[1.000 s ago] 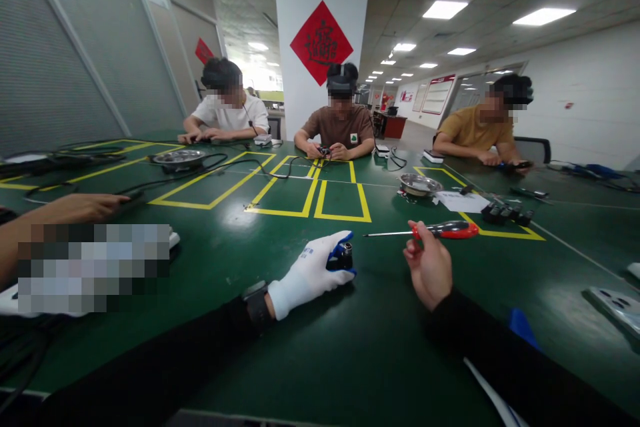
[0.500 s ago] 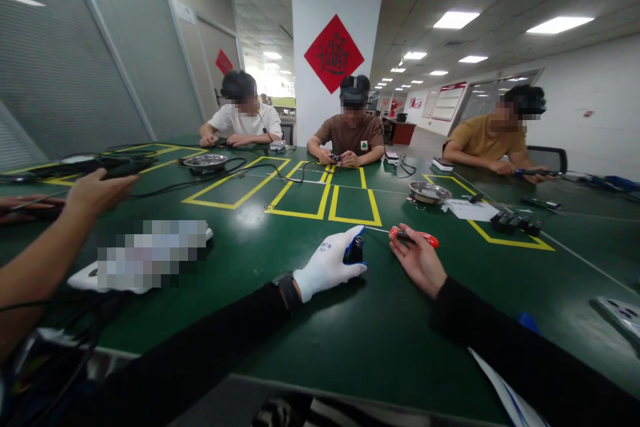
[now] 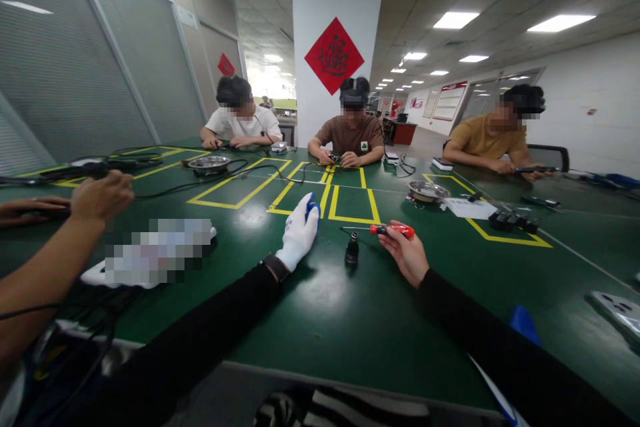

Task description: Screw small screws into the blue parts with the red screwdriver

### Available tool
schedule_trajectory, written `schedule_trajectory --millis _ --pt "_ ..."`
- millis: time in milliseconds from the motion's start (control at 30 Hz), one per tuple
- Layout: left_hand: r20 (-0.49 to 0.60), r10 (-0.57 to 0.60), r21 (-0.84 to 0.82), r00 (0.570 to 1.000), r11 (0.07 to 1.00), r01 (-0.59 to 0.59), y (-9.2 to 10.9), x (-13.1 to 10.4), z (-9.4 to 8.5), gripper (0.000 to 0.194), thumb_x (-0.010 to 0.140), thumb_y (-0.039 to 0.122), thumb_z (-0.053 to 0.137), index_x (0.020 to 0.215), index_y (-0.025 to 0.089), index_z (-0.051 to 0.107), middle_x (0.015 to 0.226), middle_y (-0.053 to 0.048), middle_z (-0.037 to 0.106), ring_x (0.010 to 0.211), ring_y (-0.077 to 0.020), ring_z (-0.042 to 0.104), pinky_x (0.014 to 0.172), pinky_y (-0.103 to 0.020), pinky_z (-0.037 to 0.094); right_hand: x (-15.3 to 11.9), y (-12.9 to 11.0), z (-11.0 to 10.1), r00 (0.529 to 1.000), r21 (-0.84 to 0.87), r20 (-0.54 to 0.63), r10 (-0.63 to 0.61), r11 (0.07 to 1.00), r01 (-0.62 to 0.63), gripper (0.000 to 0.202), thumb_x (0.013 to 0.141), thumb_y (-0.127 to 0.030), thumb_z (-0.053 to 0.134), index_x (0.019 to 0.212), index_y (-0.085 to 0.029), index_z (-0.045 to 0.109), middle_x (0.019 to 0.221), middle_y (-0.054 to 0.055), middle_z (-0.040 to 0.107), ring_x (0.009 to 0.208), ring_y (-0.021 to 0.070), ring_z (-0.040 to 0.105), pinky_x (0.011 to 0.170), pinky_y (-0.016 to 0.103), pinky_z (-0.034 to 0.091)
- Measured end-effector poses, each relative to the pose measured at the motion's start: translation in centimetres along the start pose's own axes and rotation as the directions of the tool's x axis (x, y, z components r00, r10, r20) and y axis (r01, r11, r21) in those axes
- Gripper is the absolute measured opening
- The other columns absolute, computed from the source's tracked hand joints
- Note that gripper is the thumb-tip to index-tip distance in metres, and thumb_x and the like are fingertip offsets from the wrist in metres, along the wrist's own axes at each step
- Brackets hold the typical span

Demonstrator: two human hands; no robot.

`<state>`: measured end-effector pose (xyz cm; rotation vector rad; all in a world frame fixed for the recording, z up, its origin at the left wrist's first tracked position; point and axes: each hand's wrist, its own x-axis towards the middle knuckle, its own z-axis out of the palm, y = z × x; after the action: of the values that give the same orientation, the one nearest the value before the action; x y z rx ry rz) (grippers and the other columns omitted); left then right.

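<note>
A small black cylindrical part (image 3: 352,250) stands upright on the green table between my two hands, touched by neither. My left hand (image 3: 301,230), in a white glove with blue fingertips, is to its left, with the fingers held together; whether anything is inside them is hidden. To the right of the part, my bare right hand (image 3: 406,255) holds a red and black screwdriver (image 3: 393,231) by its handle. The thin shaft points left, passing just above and behind the black part.
Yellow tape rectangles mark the green table (image 3: 320,310). A metal bowl (image 3: 429,192), paper (image 3: 470,209) and black blocks (image 3: 515,221) lie at the right. A white device (image 3: 150,253) and another person's hands (image 3: 103,197) are at the left. Three people sit opposite.
My left hand has let go of the black part and moved left and slightly away. My right hand has moved left with the screwdriver, its fingers now closed round the handle.
</note>
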<state>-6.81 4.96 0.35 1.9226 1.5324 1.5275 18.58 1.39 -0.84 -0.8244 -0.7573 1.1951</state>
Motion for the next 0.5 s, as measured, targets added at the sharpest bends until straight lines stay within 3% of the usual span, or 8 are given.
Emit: schedule_trajectory --millis 67,133,267,400,500 --pt "-0.006 -0.182 -0.002 0.983 0.983 0.182 -1.4 0.7 0.5 0.046 0.095 0.042 0.033 0.134 0.021 0.044 0.129 -0.01 0.057 0.121 -0.0236 0.051 0.107 -0.041 0.036 0.3 -0.2 0.0 0.998 0.008 0.049 0.043 0.999 -0.044 0.022 0.074 -0.024 0.07 0.093 -0.017 0.06 0.08 0.004 0.073 0.068 0.0173 0.072 0.067 0.031 0.06" --pt "0.007 -0.22 -0.001 0.975 0.975 0.22 -2.2 0.9 1.1 0.047 0.093 0.044 0.035 0.131 0.02 0.047 0.127 -0.011 0.058 0.118 -0.0247 0.053 0.105 -0.042 0.037 0.4 -0.3 0.0 0.995 0.013 0.075 0.065 0.998 -0.066 0.017 0.079 -0.029 0.066 0.089 -0.017 0.06 0.08 0.006 0.073 0.067 0.0185 0.072 0.066 0.033 0.06" --pt "0.087 -0.148 0.025 0.985 0.989 0.147 -2.6 0.5 1.6 0.048 0.09 0.045 0.044 0.131 0.02 0.048 0.119 -0.01 0.063 0.109 -0.0236 0.058 0.101 -0.041 0.041 0.5 -0.2 0.0 0.996 0.019 0.069 0.064 0.998 -0.066 0.016 0.08 -0.03 0.065 0.087 -0.018 0.058 0.08 0.005 0.073 0.064 0.017 0.071 0.063 0.03 0.059" --pt "0.215 -0.138 0.1 0.967 0.988 0.118 -2.7 0.3 1.7 0.05 0.084 0.042 0.054 0.129 0.021 0.05 0.112 -0.009 0.066 0.102 -0.0237 0.061 0.096 -0.041 0.045 0.6 -0.2 -0.1 0.996 0.015 0.059 0.061 0.998 -0.062 0.013 0.081 -0.029 0.063 0.085 -0.018 0.057 0.079 0.005 0.073 0.06 0.016 0.07 0.058 0.029 0.059" --pt "0.237 -0.115 0.124 0.965 0.988 0.088 -3.0 0.4 1.7 0.048 0.082 0.041 0.057 0.125 0.022 0.053 0.113 -0.008 0.066 0.104 -0.0238 0.061 0.096 -0.04 0.045 0.6 -0.2 -0.2 0.996 0.008 0.062 0.061 0.998 -0.061 0.012 0.081 -0.027 0.062 0.084 -0.017 0.057 0.082 0.007 0.074 0.057 0.0149 0.068 0.056 0.028 0.058"
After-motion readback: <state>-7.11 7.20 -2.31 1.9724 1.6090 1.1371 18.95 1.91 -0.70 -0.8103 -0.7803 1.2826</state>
